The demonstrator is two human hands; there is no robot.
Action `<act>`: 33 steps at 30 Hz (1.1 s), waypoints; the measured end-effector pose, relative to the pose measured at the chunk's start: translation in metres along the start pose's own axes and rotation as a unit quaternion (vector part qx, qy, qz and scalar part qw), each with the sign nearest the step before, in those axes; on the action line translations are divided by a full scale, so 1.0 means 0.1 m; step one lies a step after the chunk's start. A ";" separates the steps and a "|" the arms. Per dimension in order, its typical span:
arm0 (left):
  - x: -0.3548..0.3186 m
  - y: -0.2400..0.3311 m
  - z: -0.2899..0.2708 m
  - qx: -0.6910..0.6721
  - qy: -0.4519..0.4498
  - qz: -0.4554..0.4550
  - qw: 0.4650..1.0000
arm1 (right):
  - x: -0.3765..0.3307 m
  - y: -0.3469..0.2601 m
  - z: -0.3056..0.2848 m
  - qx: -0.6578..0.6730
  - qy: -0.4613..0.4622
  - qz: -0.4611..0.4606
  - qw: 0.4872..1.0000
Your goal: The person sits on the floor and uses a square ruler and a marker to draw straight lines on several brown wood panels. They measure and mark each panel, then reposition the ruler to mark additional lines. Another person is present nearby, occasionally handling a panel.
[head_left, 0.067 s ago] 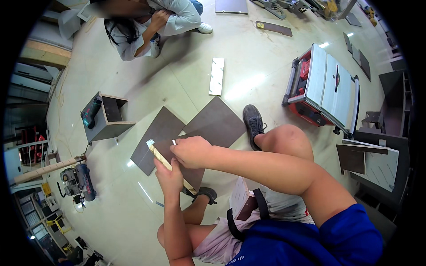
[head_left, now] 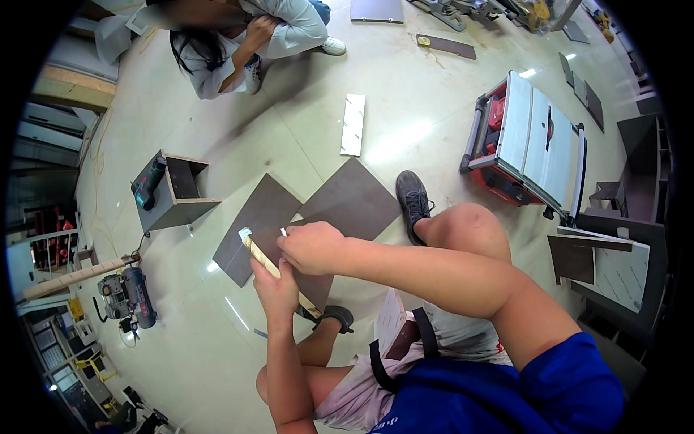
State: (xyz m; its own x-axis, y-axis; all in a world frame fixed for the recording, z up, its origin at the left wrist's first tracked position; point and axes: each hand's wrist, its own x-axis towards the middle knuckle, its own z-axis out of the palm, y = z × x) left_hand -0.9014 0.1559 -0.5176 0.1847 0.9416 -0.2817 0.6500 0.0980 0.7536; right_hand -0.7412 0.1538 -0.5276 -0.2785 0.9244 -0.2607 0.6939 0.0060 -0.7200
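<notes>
My left hand point(head_left: 275, 286) was wrapped around a narrow wooden strip point(head_left: 262, 257) — pale edge up, its far end tilted away to my left, its near end running down past my wrist. My right hand point(head_left: 312, 246) was curled just above it, thumb and forefinger pinched on a small white piece point(head_left: 283, 231) that I could not make out clearly; the two hands were touching over the strip.

Under them lay dark brown panels point(head_left: 340, 199) spread flat on the pale floor point(head_left: 217, 347), overlapping one another. My right knee point(head_left: 470, 224) was raised beside them, and my dark shoe point(head_left: 413, 199) rested on the floor just past the panels' edge.

Further out stood a small open wooden box point(head_left: 184, 192) with a green drill point(head_left: 148, 184) lying on it, and a white strip point(head_left: 353, 124) lay apart — beyond the panels. A table saw point(head_left: 531, 137) sat to my right, a compressor point(head_left: 126, 296) to my left, and another person point(head_left: 246, 36) crouched at the far end.
</notes>
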 end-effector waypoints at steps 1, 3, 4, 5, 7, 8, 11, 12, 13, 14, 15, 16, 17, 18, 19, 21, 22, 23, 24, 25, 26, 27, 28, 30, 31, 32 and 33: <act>0.00 -0.01 0.00 0.001 0.001 0.003 1.000 | 0.00 0.00 -0.01 0.006 0.002 0.002 1.000; -0.03 -0.01 -0.02 0.008 0.011 0.007 1.000 | 0.00 -0.02 0.00 0.014 0.002 -0.012 1.000; -0.05 0.00 -0.04 0.007 0.016 0.010 1.000 | 0.01 -0.04 0.01 0.017 0.002 -0.020 1.000; -0.04 0.02 -0.06 0.005 0.019 0.013 1.000 | 0.03 -0.07 0.01 0.021 0.000 -0.019 1.000; -0.05 0.02 -0.09 0.012 0.022 0.004 1.000 | 0.05 -0.11 0.00 0.027 -0.004 -0.020 0.999; -0.06 0.00 -0.10 0.020 0.020 -0.007 1.000 | 0.05 -0.10 0.01 0.018 0.007 -0.020 1.000; -0.02 -0.10 -0.18 0.023 0.059 0.036 0.997 | 0.16 -0.12 -0.07 0.000 0.021 -0.005 1.000; -0.02 -0.09 -0.16 0.034 0.054 0.027 0.998 | 0.17 -0.05 -0.08 -0.004 0.048 0.001 0.999; -0.04 -0.09 -0.14 0.045 0.048 0.018 0.998 | 0.17 0.03 -0.08 -0.005 0.066 -0.008 0.998; -0.05 -0.09 -0.17 0.031 0.049 0.028 0.998 | 0.18 -0.02 -0.19 0.017 0.054 0.026 0.998; -0.04 -0.10 -0.22 0.030 0.045 0.023 0.998 | 0.20 -0.10 -0.28 0.040 0.042 0.060 0.996; -0.03 -0.10 -0.29 0.030 0.040 0.017 0.999 | 0.28 -0.10 -0.28 0.105 0.063 0.041 0.992; -0.01 -0.08 -0.30 0.022 0.028 0.015 0.999 | 0.35 -0.03 -0.26 0.165 0.085 0.031 0.982; 0.00 -0.08 -0.31 0.014 0.030 0.024 0.999 | 0.42 0.03 -0.21 0.228 0.104 0.017 0.968; 0.00 -0.05 -0.31 0.023 0.030 0.010 0.999 | 0.49 0.06 -0.15 0.256 0.127 -0.006 0.958; -0.03 0.00 -0.24 0.040 0.026 -0.018 0.999 | 0.56 0.09 -0.08 0.310 0.170 -0.049 0.934; -0.03 0.01 -0.21 0.040 0.025 -0.015 0.999 | 0.59 0.09 -0.04 0.318 0.183 -0.066 0.928; -0.04 0.02 -0.19 0.040 0.019 -0.013 0.999 | 0.62 0.04 0.01 0.327 0.197 -0.079 0.921; -0.04 0.00 -0.20 0.041 0.016 -0.012 0.999 | 0.65 -0.05 0.03 0.338 0.209 -0.095 0.913; -0.03 -0.02 -0.21 0.032 0.017 -0.005 0.999 | 0.68 -0.13 0.04 0.331 0.160 -0.100 0.925; -0.04 -0.05 -0.23 0.024 0.024 -0.001 0.999 | 0.68 -0.30 -0.02 0.324 0.105 -0.109 0.934; -0.04 -0.09 -0.25 0.015 0.029 0.002 0.999 | 0.68 -0.41 -0.06 0.315 0.051 -0.117 0.940; -0.04 -0.09 -0.28 0.025 0.027 -0.004 0.999 | 0.70 -0.44 -0.11 0.313 0.010 -0.121 0.942; -0.03 -0.06 -0.26 0.039 0.015 -0.014 0.999 | 0.79 -0.24 -0.09 0.278 0.127 -0.119 0.945; -0.04 -0.10 -0.26 0.028 0.014 -0.013 0.999 | 0.84 -0.13 -0.06 0.263 0.184 -0.120 0.939; -0.04 -0.12 -0.26 0.014 0.012 -0.011 1.000 | 0.88 -0.05 -0.11 0.295 0.190 -0.090 0.932; -0.02 -0.09 -0.24 -0.003 0.009 -0.003 1.000 | 0.90 0.05 -0.23 0.321 0.200 -0.059 0.924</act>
State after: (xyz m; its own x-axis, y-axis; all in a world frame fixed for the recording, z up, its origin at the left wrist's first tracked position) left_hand -0.9260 0.1607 -0.5096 0.1679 0.9463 -0.2763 0.6463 0.1060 0.7557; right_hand -0.7479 0.2462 -0.5398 0.0292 0.9995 0.0100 0.1010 0.0070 -0.9949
